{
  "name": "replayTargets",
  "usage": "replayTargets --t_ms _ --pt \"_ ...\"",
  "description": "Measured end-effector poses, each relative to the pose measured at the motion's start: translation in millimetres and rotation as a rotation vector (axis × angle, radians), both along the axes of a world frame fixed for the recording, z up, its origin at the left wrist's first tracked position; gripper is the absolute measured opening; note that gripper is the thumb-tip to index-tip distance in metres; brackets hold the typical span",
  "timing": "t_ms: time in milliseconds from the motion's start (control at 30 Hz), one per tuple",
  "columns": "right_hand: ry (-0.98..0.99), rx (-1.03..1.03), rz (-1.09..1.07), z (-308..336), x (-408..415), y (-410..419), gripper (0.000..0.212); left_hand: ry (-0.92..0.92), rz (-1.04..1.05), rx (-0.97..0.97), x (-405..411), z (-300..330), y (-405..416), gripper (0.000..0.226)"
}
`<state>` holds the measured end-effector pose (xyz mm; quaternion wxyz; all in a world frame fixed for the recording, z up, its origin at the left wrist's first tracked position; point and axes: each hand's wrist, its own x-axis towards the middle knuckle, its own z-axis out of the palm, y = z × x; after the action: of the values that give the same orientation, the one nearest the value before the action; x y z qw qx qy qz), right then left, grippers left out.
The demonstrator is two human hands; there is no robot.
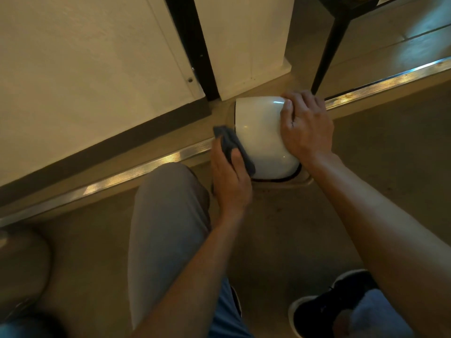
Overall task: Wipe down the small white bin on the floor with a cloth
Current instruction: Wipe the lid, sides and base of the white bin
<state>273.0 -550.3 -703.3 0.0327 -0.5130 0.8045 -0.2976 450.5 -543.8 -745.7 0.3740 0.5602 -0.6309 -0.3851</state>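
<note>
The left hand (230, 184) is curled around a folded dark grey cloth (233, 147), thumb on top, pressing it against the left side of the small white bin (261, 137). The right hand (306, 125) lies spread over the right side of the bin, fingers draped across its rounded top and palm flat on the shell, steadying it with nothing else in its grasp.

The bin sits on the tan floor (280, 240), just in front of a ribbed metal threshold strip (136, 170) and near the foot of a white door panel (246, 45). Its top is closed, so what it holds cannot be seen; a dark band shows at its lower edge. No label or writing can be made out on it.

A bent knee in grey trousers (168, 215) rises beside the left forearm. A black shoe (327, 306) is partly cut off at the bottom edge. A dark furniture leg (327, 50) stands behind the bin, its top out of frame.
</note>
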Motion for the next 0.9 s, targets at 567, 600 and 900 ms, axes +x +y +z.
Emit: replayTargets --t_ms 567,600,900 --pt "-0.006 0.133 0.034 3.8 -3.5 -2.9 0.056 -0.054 0.104 -0.022 -14.1 10.4 -25.5 0.049" --pt "0.012 0.158 0.043 5.1 -4.6 -2.8 0.061 -0.066 0.11 -0.017 -13.7 15.1 -25.3 0.048" --pt "0.217 0.277 0.205 16.0 -23.3 -14.2 0.086 -0.172 0.312 -0.009 -16.4 37.0 0.0 0.038"
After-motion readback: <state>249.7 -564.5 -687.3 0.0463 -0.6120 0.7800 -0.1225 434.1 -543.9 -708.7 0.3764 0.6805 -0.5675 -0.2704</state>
